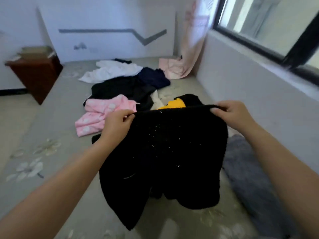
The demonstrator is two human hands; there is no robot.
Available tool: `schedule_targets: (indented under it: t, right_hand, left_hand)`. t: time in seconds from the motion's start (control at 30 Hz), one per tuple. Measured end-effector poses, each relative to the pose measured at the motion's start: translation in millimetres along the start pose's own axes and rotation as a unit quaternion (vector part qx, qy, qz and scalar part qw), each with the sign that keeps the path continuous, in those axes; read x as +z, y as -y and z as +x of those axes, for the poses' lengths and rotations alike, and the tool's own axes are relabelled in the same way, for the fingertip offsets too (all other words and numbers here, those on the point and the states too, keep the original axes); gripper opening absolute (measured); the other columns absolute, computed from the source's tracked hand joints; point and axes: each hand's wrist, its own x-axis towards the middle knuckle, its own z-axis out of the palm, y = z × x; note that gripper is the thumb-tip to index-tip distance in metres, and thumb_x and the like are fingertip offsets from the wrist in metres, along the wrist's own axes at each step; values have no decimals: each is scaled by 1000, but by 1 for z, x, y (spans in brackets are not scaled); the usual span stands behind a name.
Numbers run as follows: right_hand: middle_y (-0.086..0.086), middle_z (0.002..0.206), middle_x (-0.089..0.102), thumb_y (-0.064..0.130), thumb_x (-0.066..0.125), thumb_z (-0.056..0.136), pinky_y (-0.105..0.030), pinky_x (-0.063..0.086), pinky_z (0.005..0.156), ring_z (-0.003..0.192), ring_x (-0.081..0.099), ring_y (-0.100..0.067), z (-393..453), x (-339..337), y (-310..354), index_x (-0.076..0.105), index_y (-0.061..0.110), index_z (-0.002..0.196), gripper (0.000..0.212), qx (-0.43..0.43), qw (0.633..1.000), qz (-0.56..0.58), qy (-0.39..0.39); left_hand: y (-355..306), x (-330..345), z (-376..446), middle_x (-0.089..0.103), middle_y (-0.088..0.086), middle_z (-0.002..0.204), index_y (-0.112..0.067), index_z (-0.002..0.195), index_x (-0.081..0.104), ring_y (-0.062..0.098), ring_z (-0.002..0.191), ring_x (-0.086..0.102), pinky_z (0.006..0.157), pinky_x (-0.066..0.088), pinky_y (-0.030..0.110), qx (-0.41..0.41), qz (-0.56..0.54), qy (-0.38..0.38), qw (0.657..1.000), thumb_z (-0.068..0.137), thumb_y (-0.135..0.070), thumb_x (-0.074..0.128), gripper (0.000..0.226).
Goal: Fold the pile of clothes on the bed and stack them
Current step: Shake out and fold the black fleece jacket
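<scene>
A black knitted garment (169, 152) flecked with white lint hangs in front of me above the bed (51, 128). My left hand (117, 123) pinches its top edge at the left corner. My right hand (236, 114) pinches the same edge at the right corner, so the edge is stretched taut between them. Behind it lies the loose pile: a pink spotted piece (101, 114), a yellow piece (174, 104), black clothes (120, 90), a navy piece (153, 77) and a white garment (112, 70). The lower part of the held garment hides the bed beneath.
A grey fluffy item (248, 178) lies at the right beside the wall. A pink curtain (186, 66) hangs down onto the bed's far right corner. A dark wooden cabinet (36, 75) stands off the bed's left side. A window ledge (259, 62) runs along the right wall.
</scene>
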Motion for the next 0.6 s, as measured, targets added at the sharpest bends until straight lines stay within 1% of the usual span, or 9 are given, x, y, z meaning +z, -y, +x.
schedule_targets:
  t: [0.07,0.17,0.27,0.33,0.37,0.43,0.5,0.53,0.6]
  right_hand:
    - [-18,77,63,14,58,88,-26,32,63,75,53,-20,14,-40,18,69,-2,88,19,-1,999,-8,-45]
    - [-12,86,65,23,54,89,-33,35,79,93,58,-27,31,-84,54,70,10,91,21,-39,992,-58,-108]
    - [-9,98,65,30,51,90,-34,28,84,105,50,-28,39,-103,96,69,17,101,25,-93,969,-159,-166]
    - [-5,100,64,31,50,90,-32,24,83,107,46,-25,38,-105,121,69,20,103,25,-138,954,-193,-184]
    - [-4,99,64,30,51,90,-30,21,79,106,46,-24,34,-105,132,70,21,102,24,-162,949,-192,-191]
    - [-2,96,66,28,55,88,-27,13,71,104,48,-22,25,-107,150,72,20,99,21,-206,944,-154,-209]
    - [-4,92,68,24,60,85,-25,10,68,101,51,-24,20,-107,166,73,17,94,17,-246,940,-107,-213]
    - [-5,90,68,22,62,84,-26,12,69,99,52,-25,22,-103,175,74,16,92,16,-263,940,-90,-199]
    - [-7,86,66,21,62,84,-31,22,81,98,52,-27,36,-82,199,74,12,92,17,-287,945,-71,-143]
  left_hand:
    - [-45,-15,18,67,13,88,-3,99,69,27,87,61,74,37,22,46,-4,-43,998,89,-8,54,19]
    - [-99,-41,36,67,18,94,-2,97,68,32,90,59,76,36,29,126,37,-86,988,90,-9,53,18]
    - [-129,-67,34,65,22,91,0,95,66,36,90,55,73,30,32,178,110,-152,966,90,-8,51,18]
    - [-137,-87,24,64,23,86,3,91,65,38,87,55,72,32,36,195,138,-184,953,90,-6,51,17]
    - [-140,-98,16,64,22,82,3,88,64,37,82,56,69,35,39,201,144,-188,951,90,-6,50,18]
    - [-140,-123,-3,64,19,73,3,80,64,36,70,60,59,43,38,226,151,-186,944,82,-6,49,18]
    - [-135,-147,-21,65,15,74,2,81,64,34,69,60,59,43,36,232,164,-152,947,83,-7,48,18]
    - [-132,-157,-30,63,13,78,0,85,63,32,73,58,63,40,34,212,164,-123,956,88,-8,45,20]
    - [-118,-174,-42,56,5,79,-3,91,60,26,78,53,64,30,28,159,158,-72,972,92,-11,45,17]
